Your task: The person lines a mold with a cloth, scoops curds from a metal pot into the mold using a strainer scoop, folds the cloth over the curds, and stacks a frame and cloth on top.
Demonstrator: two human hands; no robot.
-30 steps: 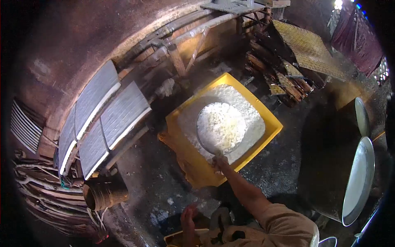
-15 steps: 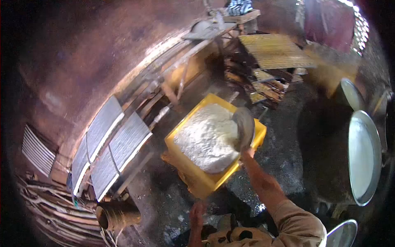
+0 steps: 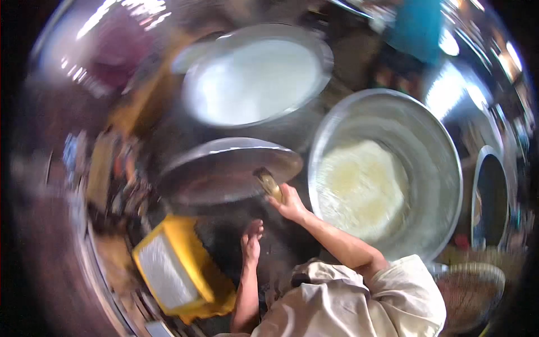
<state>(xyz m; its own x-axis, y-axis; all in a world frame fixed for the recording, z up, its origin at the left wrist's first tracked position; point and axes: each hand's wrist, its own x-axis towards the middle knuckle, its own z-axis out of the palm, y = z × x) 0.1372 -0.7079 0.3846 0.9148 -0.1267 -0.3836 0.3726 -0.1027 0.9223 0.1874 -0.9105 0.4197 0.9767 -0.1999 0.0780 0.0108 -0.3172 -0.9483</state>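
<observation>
Right grip (image 3: 288, 203) is wrapped around the handle (image 3: 268, 184) of a wide, tilted pan (image 3: 216, 175) at its ten o'clock, presumably so the body is cleared; left grip (image 3: 251, 240), loosely spread, is held at seven o'clock.

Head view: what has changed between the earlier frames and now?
The view has swung rightward: the yellow tub now sits lower left, the white-filled vessel upper centre. The right hand has come away from the tub, gripping a handle, apparently that of the metal pan; blur leaves this unsure. The left hand remains empty, and white contents remain in the tub.
</observation>
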